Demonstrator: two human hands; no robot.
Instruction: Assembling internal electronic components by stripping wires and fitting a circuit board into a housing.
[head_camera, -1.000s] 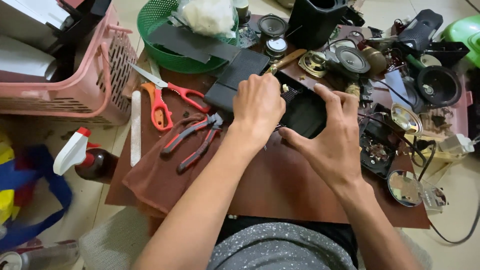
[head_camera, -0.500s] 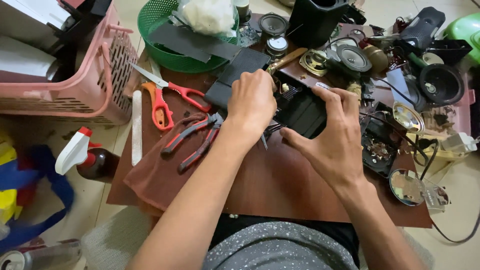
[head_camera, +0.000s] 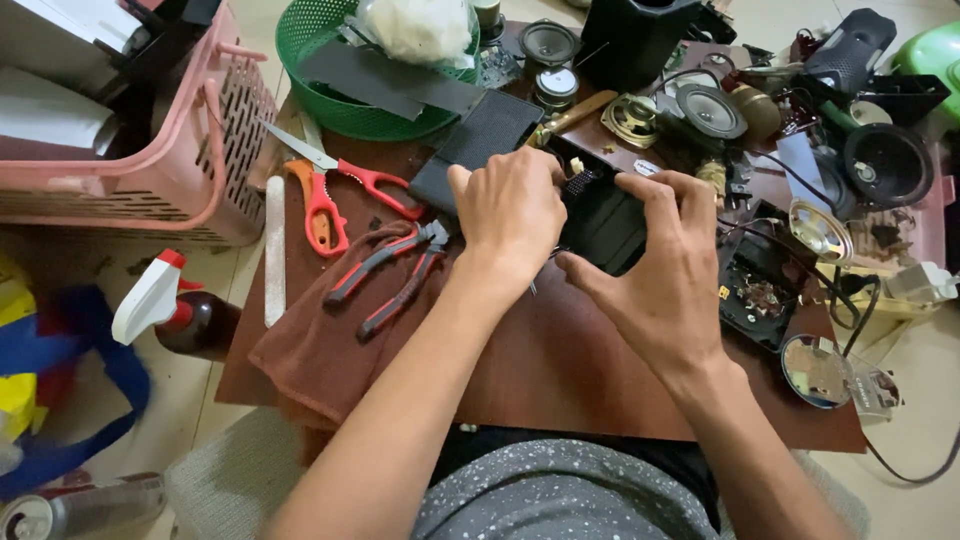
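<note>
A low brown wooden table (head_camera: 560, 390) is seen from above, crowded with parts. At its left edge stands a pink slatted plastic basket (head_camera: 150, 150); a green mesh plastic bowl (head_camera: 320, 60) sits at the top. A brown cloth (head_camera: 330, 350) is draped over the left side, with red-and-black pliers (head_camera: 395, 275) lying on it and orange-handled scissors (head_camera: 330, 195) just beside. Loose round speaker cones (head_camera: 710, 110) and an opened black circuit housing (head_camera: 765, 290) are scattered to the right.

At table centre, a small black boxy device casing (head_camera: 610, 225) is gripped from both sides. The left hand (head_camera: 510, 215) is curled over its left end, fingers clenched around it, a thin metal tool tip showing just beneath. The right hand (head_camera: 665, 270) is clamped on the right end, thumb below and fingers over the top.

Risk, as judged: the thin tool could slip and jab the right thumb, since it points toward it. The casing could crack if pried hard. Small parts could be knocked off, clutter being so near.
</note>
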